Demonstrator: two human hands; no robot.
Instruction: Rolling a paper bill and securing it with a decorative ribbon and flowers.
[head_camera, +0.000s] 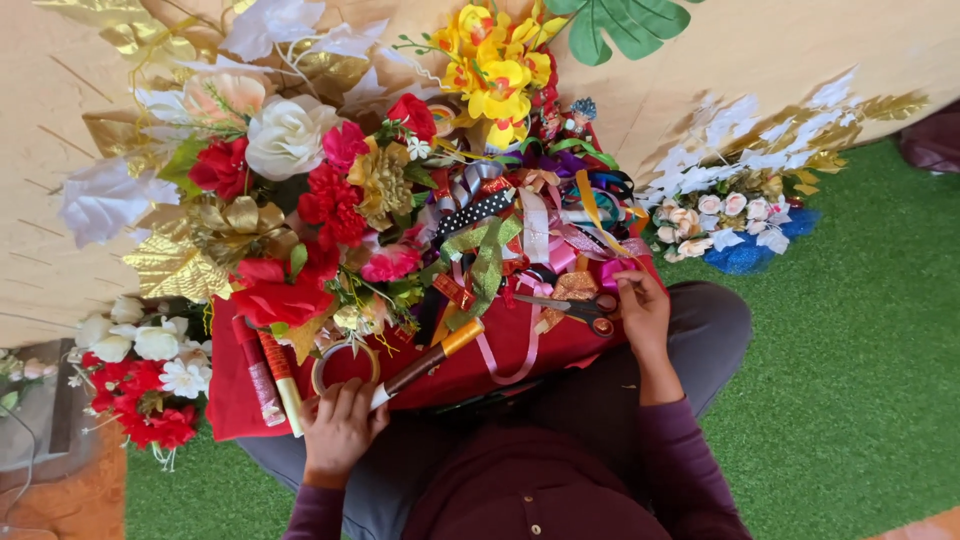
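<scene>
Your left hand (340, 428) rests at the near left edge of the red cloth (500, 355) spread over your lap, fingers curled around the near end of a long stick (425, 362) with a yellow band. The stick slants up to the right across the cloth. Just beyond that hand lies one thin ring (345, 362), and to its left two wrapped rolls (270, 375) lie side by side near the cloth's left border.

Your right hand (640, 312) sits at the far right side of the cloth, fingertips pinched on a pink ribbon (612, 272) at the edge of the ribbon pile (520, 235). One pair of scissors (575, 306) with reddish handles lies on the cloth, touching that hand's left side.

Farther out, a heap of artificial flowers (300, 190) in red, white and gold fills the far left, with one yellow spray (495, 70) above the ribbons. A small red and white bunch (145, 385) lies on the green mat (860, 350) at near left, and one pale bouquet (725, 222) with blue netting lies at far right.
</scene>
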